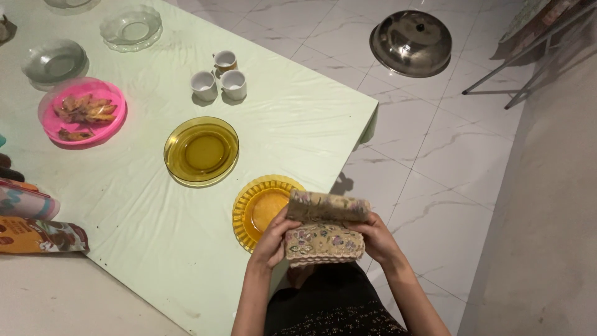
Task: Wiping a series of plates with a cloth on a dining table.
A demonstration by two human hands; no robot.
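Head view: left hand point(272, 239) and right hand point(375, 239) clasp a beige floral embroidered fabric pouch point(324, 228), amber ridged glass plate point(261, 208) at nine o'clock; seemingly mid-fold, needing steady pinching.

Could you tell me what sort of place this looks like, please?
Probably a home dining area with a meal laid at floor level: a pale cloth on the marble-patterned tile floor carries glass plates, small cups and a pink plate of snacks.
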